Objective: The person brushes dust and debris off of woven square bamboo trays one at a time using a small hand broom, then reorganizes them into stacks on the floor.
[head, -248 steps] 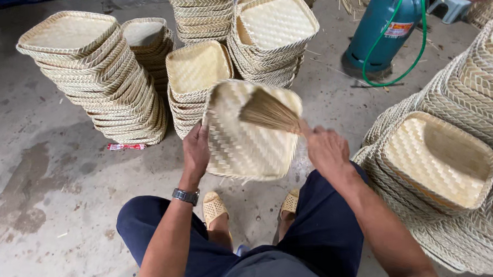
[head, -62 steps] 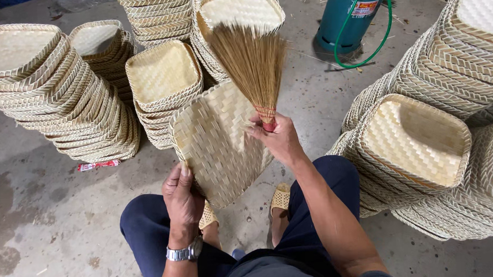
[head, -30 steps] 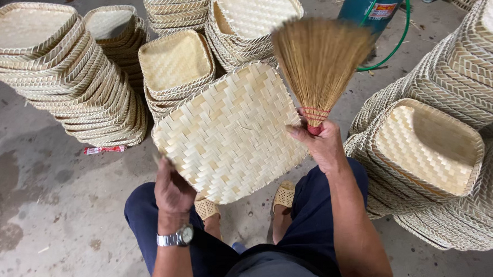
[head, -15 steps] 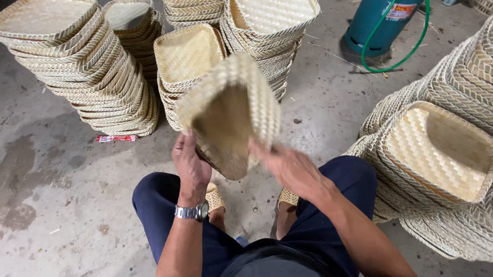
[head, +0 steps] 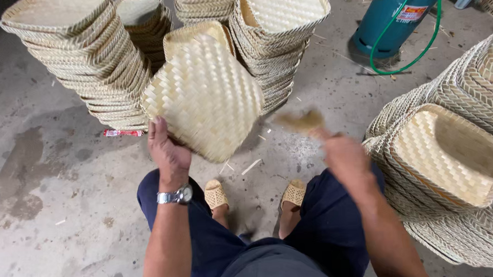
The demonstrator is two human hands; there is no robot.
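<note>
Woven tray [head: 206, 96] — underside up, gripped by left hand [head: 168, 153] — right hand [head: 341, 154] blurred, grip unclear.

The woven bamboo tray [head: 203, 99] was a pale straw-coloured, roughly square piece with rounded corners, plaited in a wide checker weave. It was held up off the floor, tilted on edge with its underside turned toward the camera, its lower left corner gripped by the left hand [head: 168, 153]. The small brush [head: 301, 121] was a brownish tuft of stiff bristles, blurred in the picture, so its shape could not be made out clearly. It was in the right hand [head: 344, 156], just beside the tray's lower right edge and apart from it.
</note>
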